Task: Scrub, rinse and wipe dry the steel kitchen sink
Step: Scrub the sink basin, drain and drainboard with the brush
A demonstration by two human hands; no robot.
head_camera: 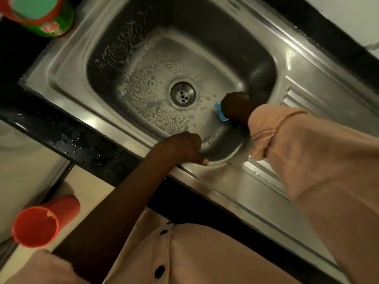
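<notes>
We're mid-scrub: right hand (235, 106) clamped on blue scrubber (220, 113) beside drain (183, 95), left hand (184, 147) hooked over sink (67, 78) front edge. Soapy, so rinse next.

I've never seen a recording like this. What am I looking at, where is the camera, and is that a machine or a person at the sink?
It is a person, no machine. One wide-angle camera on their head looks down, so you see their own arms. The right hand is down in the soapy steel kitchen sink, holding a small blue scrubber beside the round drain. The left hand grips the sink's near rim. A green and red cleaner tub stands on the black counter; a red plastic cup sits lower left.
</notes>
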